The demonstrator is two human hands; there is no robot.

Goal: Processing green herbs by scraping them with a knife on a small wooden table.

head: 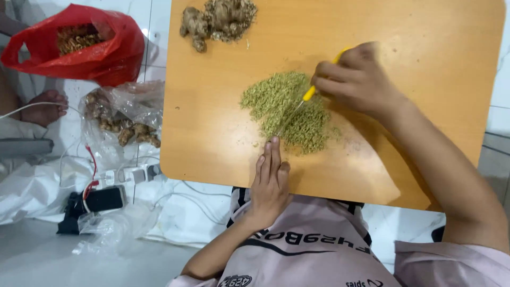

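While my right hand [357, 81] clamps the thin yellow-handled knife [309, 93], blade in the loose greenish chopped heap [289, 109] mid-board, left hand [270, 180] rests flat, fingers together. Heap probably light, crumbly; handle likely safest grip.

A yellow-handled knife [309, 93] is showing against a pale green chopped heap [289, 110] on an orange-tan wooden table [425, 48]; brown knobbly roots [218, 20] are sitting nearby, beside a red plastic bag [109, 50] and a pink shirt [303, 244] with black lettering.
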